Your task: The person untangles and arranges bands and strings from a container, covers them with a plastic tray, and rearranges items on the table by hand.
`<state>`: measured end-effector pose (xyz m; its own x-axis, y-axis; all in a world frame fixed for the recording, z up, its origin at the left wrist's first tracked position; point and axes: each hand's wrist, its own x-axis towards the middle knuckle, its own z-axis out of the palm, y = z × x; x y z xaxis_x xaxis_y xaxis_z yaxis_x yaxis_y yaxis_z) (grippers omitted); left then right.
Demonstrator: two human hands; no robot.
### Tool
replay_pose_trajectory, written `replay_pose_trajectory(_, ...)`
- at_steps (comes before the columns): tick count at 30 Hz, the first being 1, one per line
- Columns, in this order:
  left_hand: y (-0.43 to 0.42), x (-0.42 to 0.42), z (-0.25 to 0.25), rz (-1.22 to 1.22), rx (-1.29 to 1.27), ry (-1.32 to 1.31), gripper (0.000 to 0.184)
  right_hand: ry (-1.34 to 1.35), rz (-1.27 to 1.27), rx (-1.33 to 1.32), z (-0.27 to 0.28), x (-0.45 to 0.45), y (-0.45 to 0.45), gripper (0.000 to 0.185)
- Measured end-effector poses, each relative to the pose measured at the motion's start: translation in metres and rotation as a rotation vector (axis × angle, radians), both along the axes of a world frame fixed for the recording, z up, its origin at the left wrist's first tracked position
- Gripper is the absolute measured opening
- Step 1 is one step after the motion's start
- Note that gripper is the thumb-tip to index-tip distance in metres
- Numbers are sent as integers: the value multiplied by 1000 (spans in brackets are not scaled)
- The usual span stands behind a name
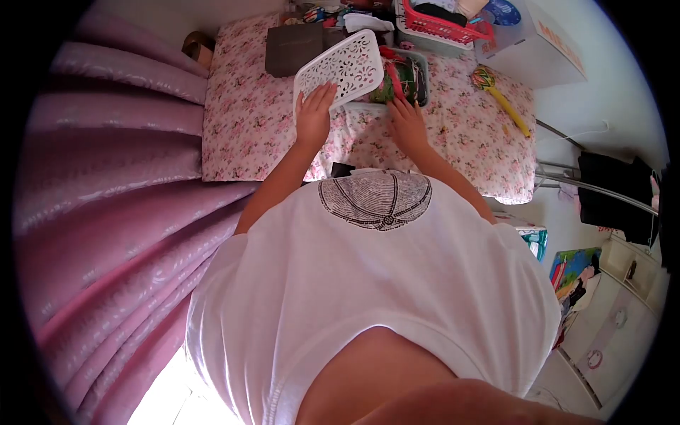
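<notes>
My left hand [315,117] grips the near edge of a white plastic lid [346,67] with a cut-out floral pattern. The lid is tilted up, over the left part of a pale plastic box [426,74]. Inside the box lie green and red stringy bundles [404,76], perhaps yarn; their exact kind is unclear. My right hand [409,127] is at the box's near rim, its fingers bent over the edge beside the red strand. Part of the box is hidden behind the lid.
A flowered cloth covers the table [248,134]. A dark grey box [294,49] stands left of the lid. Behind are a red basket [446,27] and a white carton [531,46]. A yellow-handled stick with a colourful ball [501,99] lies right. Purple curtains [120,156] hang left.
</notes>
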<state>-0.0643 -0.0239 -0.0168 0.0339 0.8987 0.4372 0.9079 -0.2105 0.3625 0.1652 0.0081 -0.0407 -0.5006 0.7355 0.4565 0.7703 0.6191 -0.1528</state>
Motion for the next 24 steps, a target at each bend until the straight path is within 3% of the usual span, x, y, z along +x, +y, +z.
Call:
replay_pose_trajectory(6,13,11,5,-10,-3,-24,53,-30,13,-200,-3,-16,30,21)
replay_pose_trajectory(9,20,15,8,-14,3,-22,52,39,44,-157,-3,-10,28,16)
replay_pose_trajectory(15,39,24,12,-21,37,-42,49,220,-135,-137,18,-1,49,30)
replay_pose_trajectory(18,47,31,15,-42,-6,-29,50,62,-110,-87,23,-8,65,39)
replay_pose_trajectory(24,56,35,16,-44,-19,-108,54,-156,-58,-294,-9,-14,79,45)
